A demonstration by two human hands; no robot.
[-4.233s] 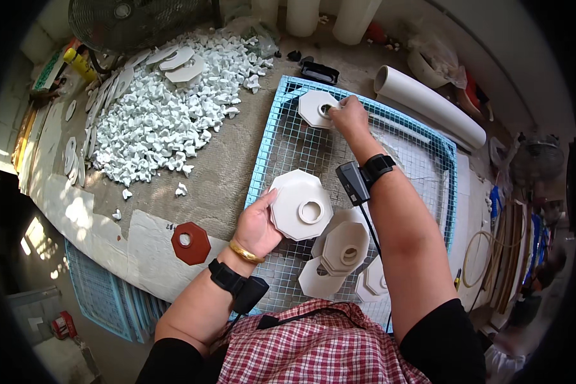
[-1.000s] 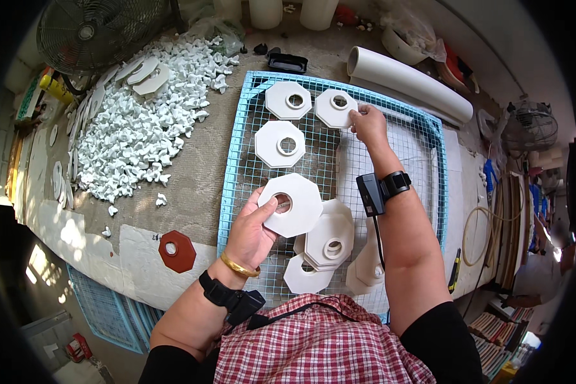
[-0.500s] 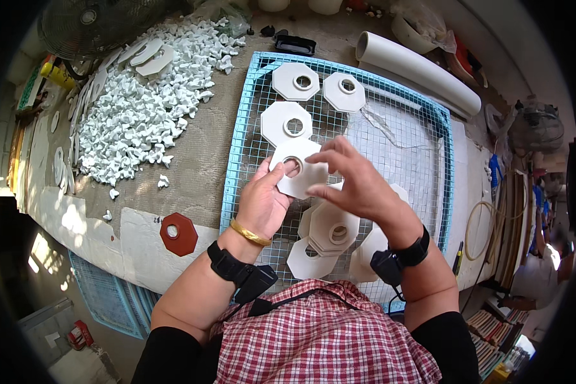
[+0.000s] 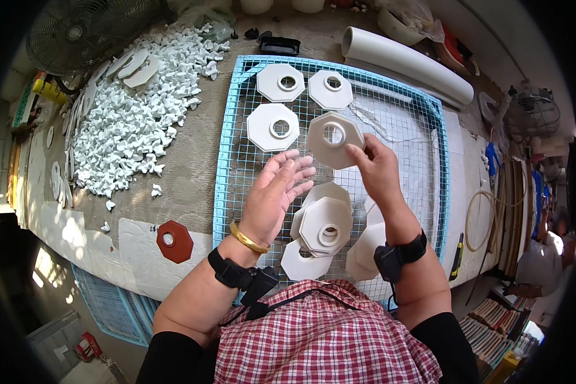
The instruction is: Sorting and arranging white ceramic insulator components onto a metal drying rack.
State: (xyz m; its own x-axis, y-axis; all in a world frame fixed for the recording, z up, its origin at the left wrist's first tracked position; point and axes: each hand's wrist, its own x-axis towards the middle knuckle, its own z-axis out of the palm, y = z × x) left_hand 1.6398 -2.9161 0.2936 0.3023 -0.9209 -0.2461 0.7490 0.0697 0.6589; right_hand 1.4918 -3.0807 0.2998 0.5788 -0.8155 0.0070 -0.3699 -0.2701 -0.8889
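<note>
My right hand [image 4: 379,168] pinches the right edge of a white octagonal plate [image 4: 323,150] with a raised ring round its hole, tilted above the mesh rack. Just left of it, my left hand [image 4: 274,192] is open, palm up, fingers spread, holding nothing. Three similar ringed plates lie on the far left part of the blue-edged mesh rack [image 4: 227,144]: a far-left one [image 4: 270,86], one beside it [image 4: 322,96] and a nearer one [image 4: 259,128]. Closer to me sit a stack of octagonal plates [image 4: 313,224] and another stack [image 4: 363,253] partly behind my right forearm.
A big heap of small white pieces [image 4: 128,121] covers the table's left, with a fan [image 4: 77,32] behind. A red-brown octagonal plate [image 4: 184,242] lies left of the rack. A white roll [image 4: 403,64] lies at the far edge; a utility knife [image 4: 456,256] lies to the right.
The ringed plate has passed from my left hand to my right, which has carried it right and away from me. My left hand has let go and spread its fingers. The view has shifted slightly.
</note>
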